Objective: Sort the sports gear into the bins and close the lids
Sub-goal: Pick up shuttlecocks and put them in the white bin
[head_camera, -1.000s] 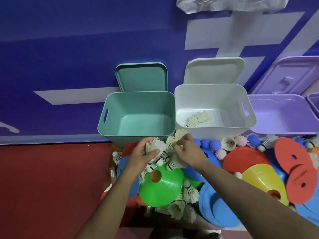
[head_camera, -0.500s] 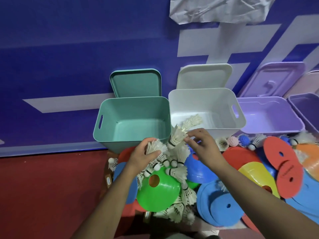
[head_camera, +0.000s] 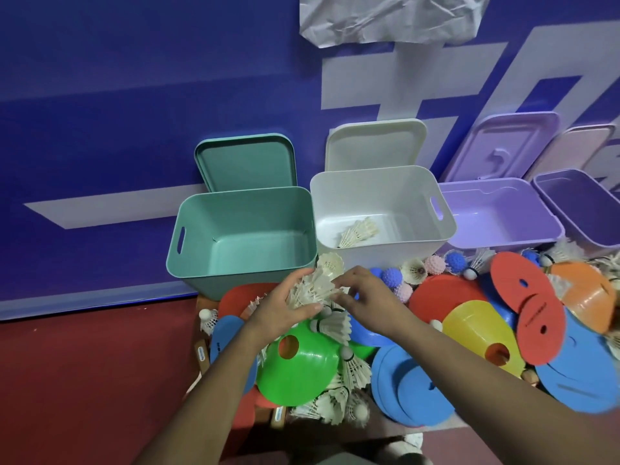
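My left hand (head_camera: 285,307) is closed around a bunch of white shuttlecocks (head_camera: 313,286) just in front of the teal bin (head_camera: 241,280). My right hand (head_camera: 365,297) touches the same bunch from the right, fingertips on the feathers. The teal bin is empty, with its lid (head_camera: 246,162) propped behind it. A white bin (head_camera: 382,250) beside it holds a few shuttlecocks (head_camera: 357,231); its lid (head_camera: 375,146) leans on the wall. More shuttlecocks (head_camera: 332,325) lie on a green cone (head_camera: 302,360) under my hands.
Two open purple bins (head_camera: 503,239) (head_camera: 577,209) stand at the right with lids behind. The pile holds a yellow cone (head_camera: 479,327), red discs (head_camera: 533,303), blue discs (head_camera: 412,387), an orange cone (head_camera: 583,297) and spiky balls (head_camera: 391,276). Red floor (head_camera: 84,380) lies at the left.
My right hand has come back from over the white bin's front edge to the bunch in my left hand. The camera has tilted, so the bins sit lower in view.
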A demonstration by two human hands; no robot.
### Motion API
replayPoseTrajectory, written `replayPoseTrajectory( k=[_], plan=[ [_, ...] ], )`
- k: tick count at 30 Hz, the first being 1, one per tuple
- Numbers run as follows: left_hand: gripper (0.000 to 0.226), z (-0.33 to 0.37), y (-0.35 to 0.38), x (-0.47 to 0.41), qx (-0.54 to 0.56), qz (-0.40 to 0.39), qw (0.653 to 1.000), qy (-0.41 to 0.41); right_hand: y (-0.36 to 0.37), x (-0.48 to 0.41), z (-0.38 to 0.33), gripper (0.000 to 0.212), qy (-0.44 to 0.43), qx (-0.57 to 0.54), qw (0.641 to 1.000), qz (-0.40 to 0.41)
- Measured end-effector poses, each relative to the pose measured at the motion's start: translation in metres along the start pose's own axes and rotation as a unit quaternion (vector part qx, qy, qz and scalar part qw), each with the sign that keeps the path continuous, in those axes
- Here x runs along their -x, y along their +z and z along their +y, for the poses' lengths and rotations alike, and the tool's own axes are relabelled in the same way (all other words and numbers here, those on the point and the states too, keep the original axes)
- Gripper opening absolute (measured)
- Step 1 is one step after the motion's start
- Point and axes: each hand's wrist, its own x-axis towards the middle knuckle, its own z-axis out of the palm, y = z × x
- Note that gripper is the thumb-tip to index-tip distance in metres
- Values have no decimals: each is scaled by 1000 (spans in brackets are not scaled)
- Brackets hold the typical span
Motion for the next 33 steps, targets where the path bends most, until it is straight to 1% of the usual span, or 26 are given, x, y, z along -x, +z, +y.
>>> replayPoseTrajectory(
  k=[3, 4, 5, 6, 7, 8, 9, 10, 11, 12, 14, 15, 17, 20, 24, 26, 28, 29, 31, 33],
  plan=[
    [63, 2, 0, 3, -34, 5, 999, -10, 0, 5, -1, 25, -2, -25, 999, -37],
    [59, -1, -1, 2, -25, 19, 999, -21, 0, 5, 1, 27, 17, -67, 997, -40],
    [55, -3, -3, 2, -4, 41, 999, -33, 0, 6, 2, 28, 47, -126, 990, -31],
    [52, -4, -4, 3, 17, 65, 997, -46, 0, 6, 4, 25, 86, -177, 980, -5],
    [50, -5, -5, 3, 30, 87, 994, -55, 0, 7, 10, 16, 131, -187, 973, 27],
    [50, -5, -5, 5, 34, 102, 992, -60, -1, 7, 17, 9, 164, -148, 974, 42],
    [50, -7, -5, 5, 36, 112, 991, -59, 1, 8, 25, 24, 178, -69, 981, 30],
    [50, -8, -5, 6, 38, 117, 991, -55, 4, 11, 31, 41, 191, 3, 982, -9],
    [50, -8, -4, 7, 36, 117, 991, -53, 8, 15, 33, 52, 204, 49, 977, -45],
    [49, -8, -3, 7, 34, 116, 991, -52, 14, 18, 34, 58, 212, 75, 972, -64],
    [50, -8, 0, 6, 17, 114, 992, -55, 29, 20, 40, 60, 229, 68, 968, -69],
    [51, -8, 1, 6, 4, 113, 992, -57, 36, 21, 41, 56, 236, 53, 968, -59],
    [54, -6, 3, 4, -15, 101, 993, -53, 46, 20, 45, 43, 246, 6, 968, -40],
    [57, -4, 6, 1, -32, 87, 995, -48, 39, 23, 42, 26, 243, -53, 969, -11],
    [57, -1, 7, -4, -38, 81, 995, -43, -11, 28, 27, 21, 199, -139, 969, 37],
    [57, 5, 11, -6, -38, 76, 996, -33, -42, 25, 21, 21, 175, -175, 965, 90],
    [56, 15, 22, -9, -53, 62, 996, -28, -68, 20, 19, 16, 146, -191, 959, 151],
    [57, 19, 28, -12, -67, 56, 996, -24, -79, 17, 18, 15, 134, -192, 959, 162],
    [57, 28, 39, -17, -86, 47, 995, -11, -89, 12, 15, 16, 116, -182, 966, 142],
    [56, 38, 47, -25, -76, 36, 996, 4, -92, 9, 13, 19, 98, -163, 977, 92]
  ],
)
